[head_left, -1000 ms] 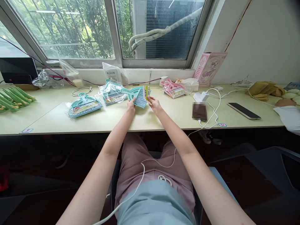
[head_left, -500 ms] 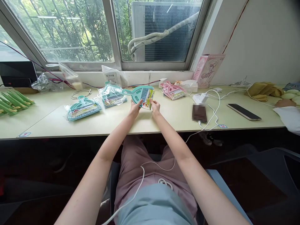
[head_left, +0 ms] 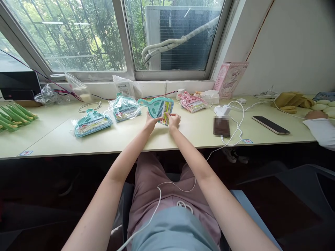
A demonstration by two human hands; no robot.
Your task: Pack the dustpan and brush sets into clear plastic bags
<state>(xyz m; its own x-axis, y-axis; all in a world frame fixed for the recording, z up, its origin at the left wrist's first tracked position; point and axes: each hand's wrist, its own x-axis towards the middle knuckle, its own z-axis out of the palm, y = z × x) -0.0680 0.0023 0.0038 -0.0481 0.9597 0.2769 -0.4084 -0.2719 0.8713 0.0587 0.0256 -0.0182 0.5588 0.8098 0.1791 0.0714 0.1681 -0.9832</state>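
Above the desk I hold a small teal dustpan and brush set [head_left: 156,105], its handle pointing left. A yellow-green printed label card [head_left: 165,112] lies across its bristle side. My left hand [head_left: 151,122] is closed round the lower edge of the dustpan, thumb on top. At the card's right edge my right hand [head_left: 173,121] is closed, its thumb and fingers pressed on the card. Two teal sets in clear wrap, one nearer [head_left: 92,122] and one farther [head_left: 125,107], lie to the left. Pink dustpan sets [head_left: 193,102] lie to the right.
A phone [head_left: 271,124], a white charger [head_left: 222,110] with looping cable and a blurred dark block [head_left: 221,126] lie on the right. Green bundles [head_left: 15,116] are at far left. A pink box [head_left: 231,80] stands by the window. A white cable crosses my lap.
My right fingers have shifted from the card's right edge further onto its face. The dustpan set has moved slightly right and tilted a little. The view has shifted slightly.
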